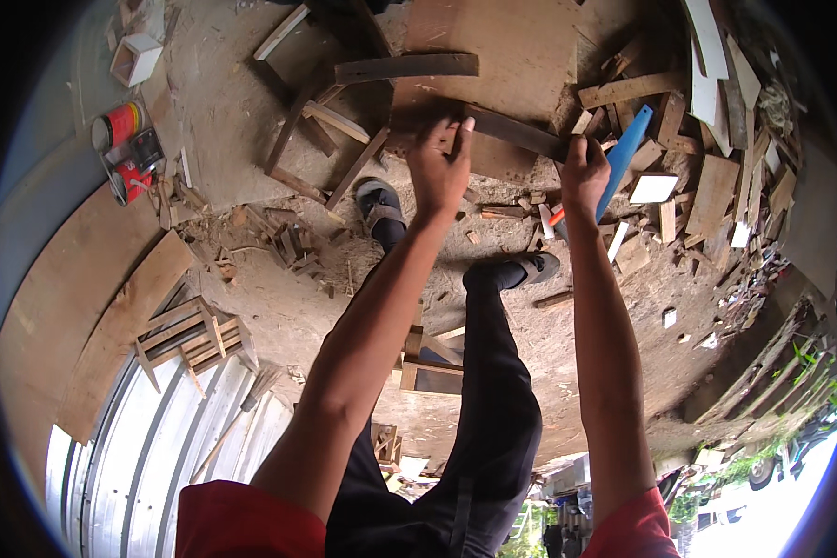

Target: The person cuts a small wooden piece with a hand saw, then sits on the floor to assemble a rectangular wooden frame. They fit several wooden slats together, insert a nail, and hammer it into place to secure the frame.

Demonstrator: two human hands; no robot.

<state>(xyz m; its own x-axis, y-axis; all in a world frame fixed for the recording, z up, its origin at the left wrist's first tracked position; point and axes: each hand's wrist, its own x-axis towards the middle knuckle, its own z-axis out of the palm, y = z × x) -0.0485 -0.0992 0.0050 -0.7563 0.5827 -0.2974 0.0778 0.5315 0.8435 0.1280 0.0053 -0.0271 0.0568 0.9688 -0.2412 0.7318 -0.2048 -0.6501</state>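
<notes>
Both my arms reach forward over a plywood board (493,56) on the ground. Between my hands runs a dark, narrow wooden strip (516,132), slanting down to the right. My left hand (440,166) grips its left end, thumb pointing up. At the right end, my right hand (584,175) pinches the strip between thumb and bent fingers. A handsaw with a blue blade (627,160) shows behind my right hand and wrist; its orange handle (556,217) peeks out on the wrist's left side. Another dark strip (407,67) lies across the board's left edge.
Wooden frames (293,130) lie left of the board. Offcuts (711,195) pile up at the right, with a white block (654,188). Red cans (121,126) stand far left. A slatted wooden piece (195,339) rests by corrugated metal sheeting (149,465). My feet are below the board.
</notes>
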